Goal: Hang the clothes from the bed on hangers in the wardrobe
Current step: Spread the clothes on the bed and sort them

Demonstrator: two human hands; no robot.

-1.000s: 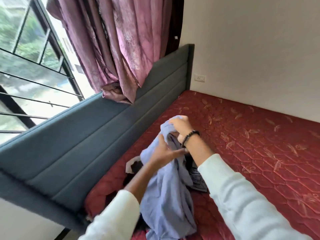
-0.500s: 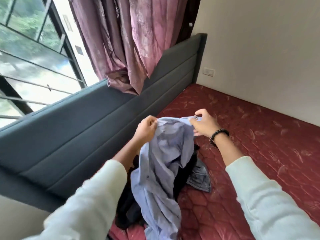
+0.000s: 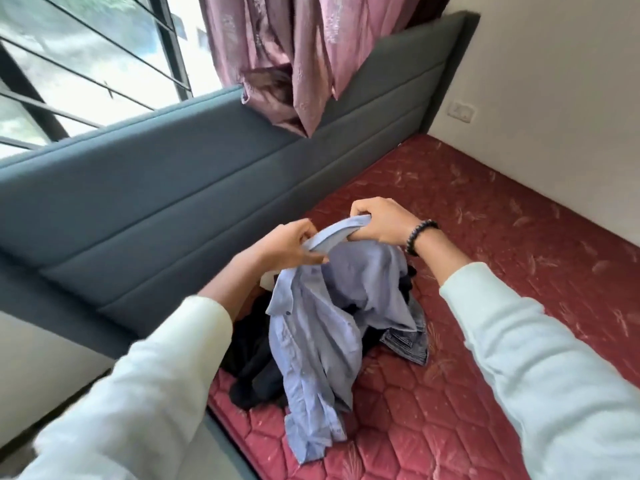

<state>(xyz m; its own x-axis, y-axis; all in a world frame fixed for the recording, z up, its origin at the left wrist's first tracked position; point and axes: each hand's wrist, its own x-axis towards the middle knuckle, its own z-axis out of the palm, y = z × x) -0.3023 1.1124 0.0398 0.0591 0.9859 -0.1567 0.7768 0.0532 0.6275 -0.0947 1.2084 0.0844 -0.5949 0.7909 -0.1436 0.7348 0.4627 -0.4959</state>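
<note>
A light blue shirt [image 3: 311, 341] hangs above the red mattress [image 3: 485, 306], held up by its collar. My left hand [image 3: 284, 247] pinches the collar's left end. My right hand [image 3: 381, 223], with a black bead bracelet at the wrist, grips the collar's right end. The shirt's lower part trails on the mattress. Under and behind it lies a pile of dark clothes [image 3: 256, 368], and a piece of blue denim [image 3: 408, 344] shows at its right side. No hanger or wardrobe is in view.
A grey padded headboard [image 3: 173, 209] runs along the left of the bed. Above it hang pink curtains [image 3: 294, 57] beside a barred window [image 3: 86, 64]. A white wall with a socket [image 3: 462, 110] bounds the far right side.
Both hands have shifted along the shirt to its collar and pulled it taut between them. The shirt has been lifted and opened out from a bunch.
</note>
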